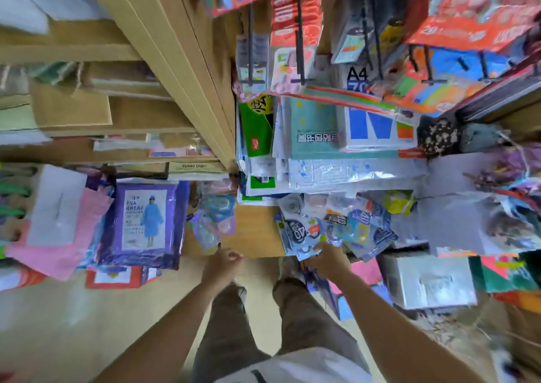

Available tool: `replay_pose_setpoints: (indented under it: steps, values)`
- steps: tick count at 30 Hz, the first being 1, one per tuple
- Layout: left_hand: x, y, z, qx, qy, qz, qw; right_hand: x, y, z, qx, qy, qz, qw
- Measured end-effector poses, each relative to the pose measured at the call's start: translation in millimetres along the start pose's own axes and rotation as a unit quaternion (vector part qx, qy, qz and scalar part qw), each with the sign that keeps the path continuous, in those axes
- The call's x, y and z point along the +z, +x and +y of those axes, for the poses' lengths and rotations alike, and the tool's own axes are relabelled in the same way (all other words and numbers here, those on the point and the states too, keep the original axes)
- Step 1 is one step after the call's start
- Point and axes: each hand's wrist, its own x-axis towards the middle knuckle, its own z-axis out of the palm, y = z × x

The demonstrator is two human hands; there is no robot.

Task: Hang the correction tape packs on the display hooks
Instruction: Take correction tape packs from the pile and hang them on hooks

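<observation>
A loose pile of blue correction tape packs (336, 230) lies on a low wooden surface (254, 230) below the shelves. My right hand (325, 258) reaches into the near edge of the pile and grips one pack (306, 252). My left hand (224, 261) hovers left of it with fingers loosely curled and holds nothing. Black display hooks (300, 31) stick out from the rack high above, with hanging stationery on them.
Purple raincoat packs (146, 221) and pink sheets hang at the left. A4 paper packs (377, 119) and booklets are stacked behind the pile. A wooden shelf upright (187, 69) runs down the middle. A grey box (427, 283) sits at the right. My legs stand on the beige floor.
</observation>
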Motion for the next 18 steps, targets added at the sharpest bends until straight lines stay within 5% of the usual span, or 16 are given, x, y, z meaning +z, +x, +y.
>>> replay_pose_setpoints:
  steps: [5, 13, 18]
  values:
    - [24, 66, -12, -0.023, -0.028, -0.015, 0.999, 23, 47, 18, -0.002, 0.004, -0.032, 0.999]
    - [21, 188, -51, 0.087, 0.235, 0.098, 0.963, 92, 113, 8, -0.139, -0.03, 0.035, 0.989]
    - [28, 240, -62, 0.121, 0.292, 0.08, 0.945, 138, 137, -16, -0.179, 0.067, 0.061, 0.98]
